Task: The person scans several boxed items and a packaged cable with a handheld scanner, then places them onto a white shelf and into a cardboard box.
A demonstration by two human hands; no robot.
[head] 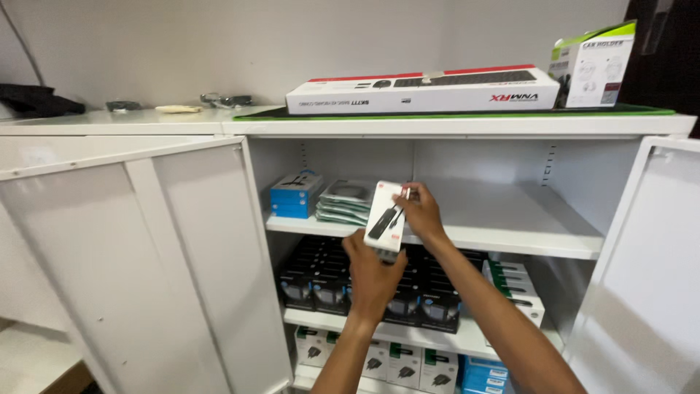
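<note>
A small white box with a dark cable adapter pictured on it is held upright in front of an open white cabinet. My left hand grips its lower end from below. My right hand pinches its upper right corner. The box hovers just before the upper shelf, next to a stack of flat grey-green packets and a few blue boxes.
The middle shelf holds rows of black boxes and white-green boxes. More white boxes and blue ones sit lower down. Cabinet doors stand open at both sides. On top lie a long keyboard box and a white-green carton.
</note>
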